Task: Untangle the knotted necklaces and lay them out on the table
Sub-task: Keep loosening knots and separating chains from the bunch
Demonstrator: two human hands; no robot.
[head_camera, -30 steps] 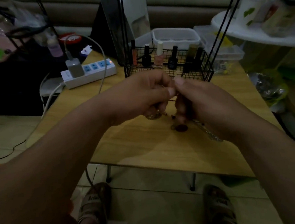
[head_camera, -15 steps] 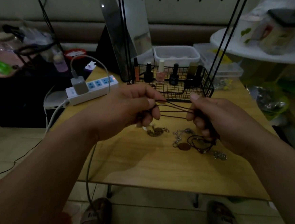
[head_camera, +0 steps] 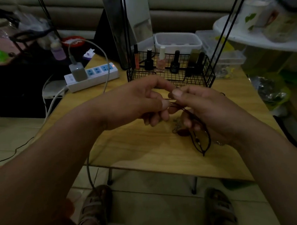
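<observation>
Head view, dim light. Left hand (head_camera: pixel 139 102) and right hand (head_camera: pixel 213 110) sit close together above the desk (head_camera: pixel 143 151), fingertips nearly meeting. Each pinches the dark cord (head_camera: pixel 202 141) between thumb and forefinger. A short span of cord runs between the two pinches. The knot likely sits there, raised off the desk so it can be picked at, but it is too small to make out. The rest of the cord drops as a long loop from under the right hand's curled lower fingers, with small beads on it. Its low end is near the desk front; whether it touches, cannot tell. Letting the slack hang probably keeps it from snarling again. A dark pendant (head_camera: pixel 182 132) with a bit of pale chain lies on the desk just beneath the hands, partly hidden by them, and I judge it not yet laid out. Containers: a wire basket (head_camera: pixel 206 75) at the far edge holds polish bottles (head_camera: pixel 148 60) upright in a row, several dark, one pink, with an orange tube at the left end. Behind it is a white tub (head_camera: pixel 177 41), contents not legible. Right of that is a clear box (head_camera: pixel 228 56) with something yellow inside, blurred. A power strip (head_camera: pixel 97 76) lies left of the basket with a charger plugged in.
</observation>
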